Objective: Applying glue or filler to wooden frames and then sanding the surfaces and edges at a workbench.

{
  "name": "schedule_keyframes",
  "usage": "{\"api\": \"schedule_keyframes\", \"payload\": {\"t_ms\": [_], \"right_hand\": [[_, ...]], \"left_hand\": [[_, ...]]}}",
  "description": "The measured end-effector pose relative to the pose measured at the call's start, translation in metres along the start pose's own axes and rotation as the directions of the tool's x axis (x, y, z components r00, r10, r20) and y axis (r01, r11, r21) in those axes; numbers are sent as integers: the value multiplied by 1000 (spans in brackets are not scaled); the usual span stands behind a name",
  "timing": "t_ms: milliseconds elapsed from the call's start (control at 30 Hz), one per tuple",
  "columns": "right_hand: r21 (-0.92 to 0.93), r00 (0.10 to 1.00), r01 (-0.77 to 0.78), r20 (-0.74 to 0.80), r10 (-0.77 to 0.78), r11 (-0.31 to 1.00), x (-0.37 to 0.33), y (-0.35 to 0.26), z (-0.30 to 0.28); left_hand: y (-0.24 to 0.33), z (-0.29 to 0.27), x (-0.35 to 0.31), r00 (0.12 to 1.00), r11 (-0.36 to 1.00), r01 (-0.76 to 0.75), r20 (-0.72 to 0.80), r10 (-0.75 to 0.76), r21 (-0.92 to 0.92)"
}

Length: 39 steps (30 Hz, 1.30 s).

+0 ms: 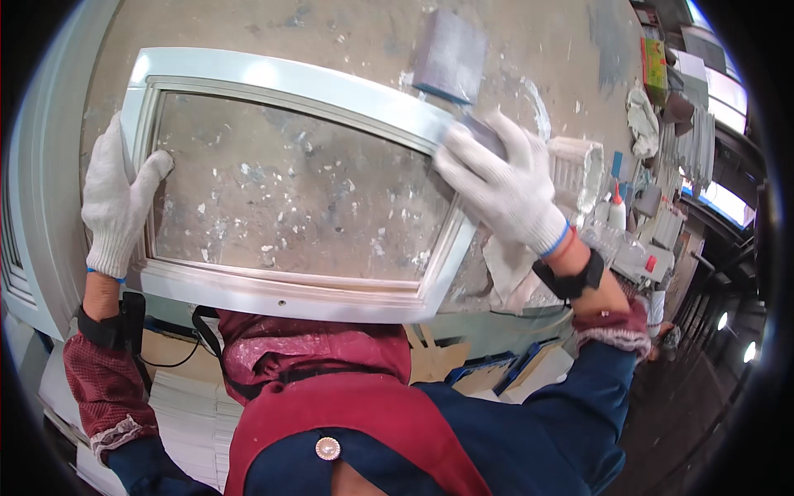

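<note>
A white rectangular frame (306,80) with an open middle lies on the worktable, its near edge close to my body. Both hands wear white knitted gloves. My left hand (120,194) grips the frame's left side, with the thumb over the inner edge and the fingers along the outside. At the right side of the frame, my right hand (500,178) is closed over a dark grey sanding block (484,132) pressed against the frame; the palm hides much of that block. A second grey block (453,56), dusted white, rests on the table just beyond.
The brown worktable (546,50) is spotted with white flecks. To the right are a clear plastic tray (579,174), a white bottle with a red tip (617,211) and a pale cloth (509,269). Another white frame (50,165) stands along the left edge.
</note>
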State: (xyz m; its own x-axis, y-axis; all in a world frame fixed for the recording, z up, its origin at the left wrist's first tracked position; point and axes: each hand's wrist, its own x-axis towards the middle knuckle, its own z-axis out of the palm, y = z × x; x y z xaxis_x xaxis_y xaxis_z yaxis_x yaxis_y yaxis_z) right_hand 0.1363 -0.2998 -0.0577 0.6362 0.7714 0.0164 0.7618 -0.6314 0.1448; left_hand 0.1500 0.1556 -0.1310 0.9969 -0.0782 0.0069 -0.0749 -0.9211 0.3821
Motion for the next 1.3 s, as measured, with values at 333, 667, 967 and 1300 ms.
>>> {"api": "schedule_keyframes", "payload": {"t_ms": [333, 667, 967, 1300], "right_hand": [[76, 992, 73, -107, -64, 994, 34, -5, 17], [-15, 998, 38, -50, -39, 999, 17, -4, 11], [97, 986, 48, -166, -32, 994, 17, -1, 19], [16, 976, 91, -198, -86, 996, 53, -6, 28]], "left_hand": [[-12, 9, -4, 998, 999, -45, -47, 46, 5], [2, -5, 0, 1000, 999, 5, -6, -5, -50], [-9, 7, -2, 1000, 1000, 19, 10, -19, 16], [0, 2, -1, 999, 993, 12, -33, -16, -116]]}}
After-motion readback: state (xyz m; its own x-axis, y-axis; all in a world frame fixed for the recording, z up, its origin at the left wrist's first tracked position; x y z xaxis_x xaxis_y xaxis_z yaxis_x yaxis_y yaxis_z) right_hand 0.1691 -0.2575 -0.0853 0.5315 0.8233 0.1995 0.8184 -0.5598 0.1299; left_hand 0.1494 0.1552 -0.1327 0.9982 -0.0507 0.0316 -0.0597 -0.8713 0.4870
